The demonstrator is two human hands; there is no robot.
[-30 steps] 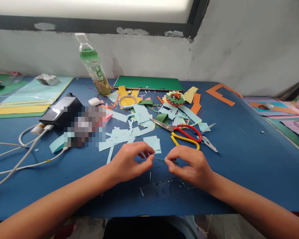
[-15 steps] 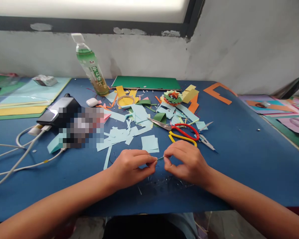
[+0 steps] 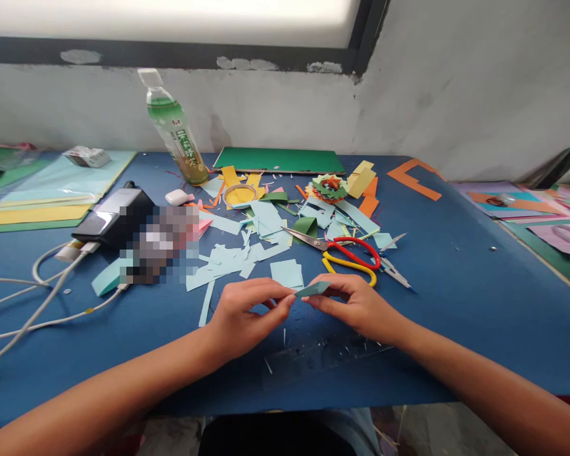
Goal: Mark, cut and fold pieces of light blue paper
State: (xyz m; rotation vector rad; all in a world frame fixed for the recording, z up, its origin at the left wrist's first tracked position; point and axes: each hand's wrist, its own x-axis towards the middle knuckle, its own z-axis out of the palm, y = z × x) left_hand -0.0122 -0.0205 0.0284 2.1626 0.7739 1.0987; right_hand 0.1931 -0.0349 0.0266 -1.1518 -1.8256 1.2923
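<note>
A small pale green paper piece [image 3: 313, 289] is pinched between both hands just above the blue table [image 3: 460, 297]. My left hand [image 3: 247, 313] grips its left end with thumb and fingers closed. My right hand [image 3: 356, 304] holds its right end in a pinch. Just beyond the hands lie a light blue paper square [image 3: 286, 273] and red and yellow scissors [image 3: 346, 253]. A clear ruler [image 3: 323, 351] lies on the table under my wrists.
Many paper scraps [image 3: 247, 253] cover the table's middle. A green tea bottle [image 3: 173, 130], a tape roll [image 3: 240, 194], a layered paper flower [image 3: 330, 187] and green card [image 3: 280, 159] stand farther back. A power bank [image 3: 111, 218] with white cables [image 3: 33, 297] lies left. Tweezers [image 3: 394, 272] lie right of the scissors.
The paper piece, seen edge-on before, has been turned so its flat face shows. Both hands have lifted slightly and moved a little away from me.
</note>
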